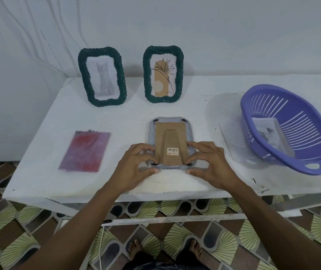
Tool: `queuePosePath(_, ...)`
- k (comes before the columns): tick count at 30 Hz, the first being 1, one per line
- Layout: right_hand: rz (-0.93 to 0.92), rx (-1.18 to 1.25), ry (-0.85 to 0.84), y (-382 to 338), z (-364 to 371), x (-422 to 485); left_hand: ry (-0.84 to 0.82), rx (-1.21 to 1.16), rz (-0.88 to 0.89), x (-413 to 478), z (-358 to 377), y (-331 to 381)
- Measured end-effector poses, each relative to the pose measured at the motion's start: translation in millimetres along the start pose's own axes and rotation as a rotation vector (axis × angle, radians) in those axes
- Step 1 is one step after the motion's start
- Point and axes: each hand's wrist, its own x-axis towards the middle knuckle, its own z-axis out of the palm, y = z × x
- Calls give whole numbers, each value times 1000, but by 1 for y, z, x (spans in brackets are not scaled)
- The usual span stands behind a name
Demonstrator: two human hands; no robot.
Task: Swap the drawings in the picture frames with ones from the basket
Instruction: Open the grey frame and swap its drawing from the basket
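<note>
White counter set against a pale wall carries the work, and near its front edge, about midway along, a picture frame lies face down with its brown cardboard back upward. Its long axis runs straight away from the person toward the wall; the fold-out stand lies flat, its wide foot and barcode sticker at the near end. The left hand pinches the near-left corner and the right hand the near-right corner, fingers curled in over the small black clips there. I judge the step in hand to be working those near clips on the backing; whether they are being undone or fastened I cannot tell. The next move calls for turning each clip with a fingertip while keeping the frame from sliding, then seeing to the far pair. Left of the frame lies a red sheet, flat. At the back stand two green frames, one with a cat drawing, one with a flower drawing. To the right sits a purple basket holding one more drawing.
</note>
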Motion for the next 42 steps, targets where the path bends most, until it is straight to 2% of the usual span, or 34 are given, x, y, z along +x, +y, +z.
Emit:
queuePosePath(8, -25, -2, -2, -1, -2, -1, -12, 33, 2, -2, -1, 2)
queuePosePath(12, 35, 169, 84, 1, -8, 4, 39, 38, -91, 12, -5, 13)
queuePosePath(14, 77, 204, 142, 3, -11, 13, 49, 106, -134, 30, -2, 23)
queuePosePath(21, 145, 159, 221, 9, -9, 47, -150, 509, -206, 71, 31, 34)
queuePosePath(27, 189, 209, 267, 12, 3, 55, -86, 609, -227, 66, 42, 37)
queuePosePath(35, 191, 278, 261, 9, 1, 56, 134, 580, -158, 63, 44, 47)
queuePosePath(42, 128, 257, 223, 11, 6, 57, 144, 507, -148, 61, 42, 47)
